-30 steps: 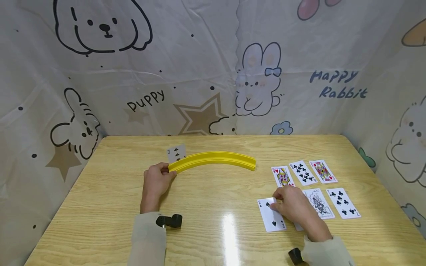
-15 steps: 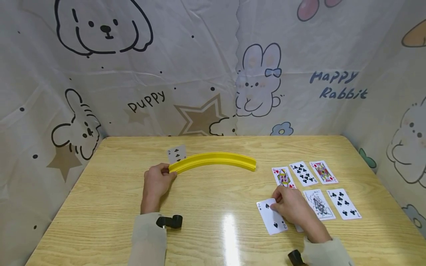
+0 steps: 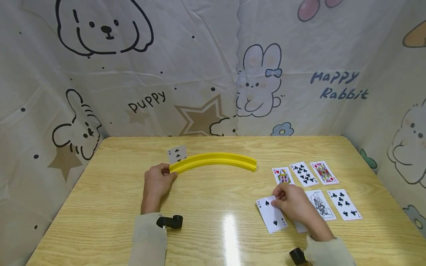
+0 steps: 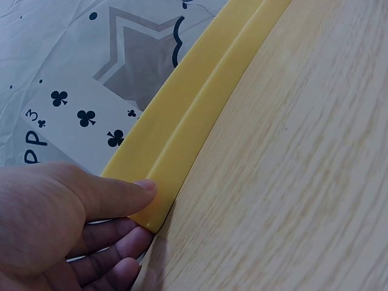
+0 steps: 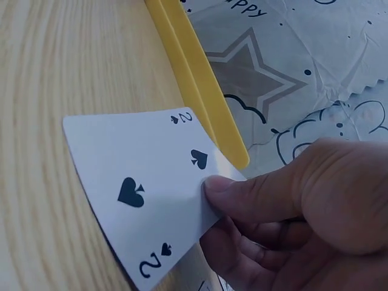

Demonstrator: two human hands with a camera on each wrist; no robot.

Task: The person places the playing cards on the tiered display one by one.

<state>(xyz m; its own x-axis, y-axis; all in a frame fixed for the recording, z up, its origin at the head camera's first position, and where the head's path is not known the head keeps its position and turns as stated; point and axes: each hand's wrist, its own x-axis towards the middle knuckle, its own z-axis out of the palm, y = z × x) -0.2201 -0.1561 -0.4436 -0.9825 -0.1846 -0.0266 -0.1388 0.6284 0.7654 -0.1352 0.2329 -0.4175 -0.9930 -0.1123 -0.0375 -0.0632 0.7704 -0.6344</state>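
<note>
Currently, the left hand (image 3: 158, 181) pinches the left end of the yellow rack (image 3: 213, 159) at far centre; the right hand (image 3: 293, 202) pinches the 2 of spades (image 3: 271, 215) at near right, beside other cards (image 3: 344, 204).

This is a screened-off space, though whether in a home or a workplace cannot be told; creased pale sheeting (image 3: 196, 59), printed with a puppy (image 3: 105, 29), rabbits (image 3: 259, 92), stars (image 3: 201, 115) and lettering (image 3: 339, 85), surrounds a wood-grain bench (image 3: 206, 199) at the back and both sides.

Table middle (image 3: 206, 203) passable; yellow rack (image 3: 214, 158) behind
</note>
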